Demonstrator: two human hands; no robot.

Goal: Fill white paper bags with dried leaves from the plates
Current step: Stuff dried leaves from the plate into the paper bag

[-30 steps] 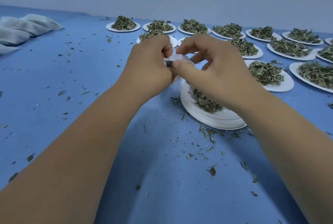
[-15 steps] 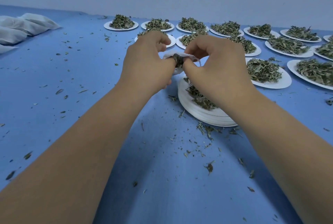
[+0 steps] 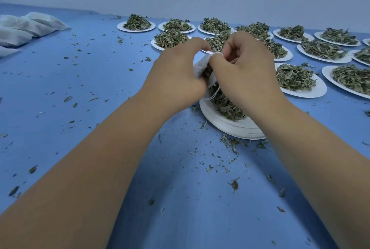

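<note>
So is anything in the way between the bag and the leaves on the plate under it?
Nothing visible. The left hand and right hand both pinch the bag, held right over the leaves on the stacked plates, with nothing between them.

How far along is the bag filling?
Done: a pile of white bags lies far left, looking filled. In hand: left hand and right hand both pinch a part-filled bag above the stacked plates. Left: over a dozen heaped plates stand beyond.
</note>
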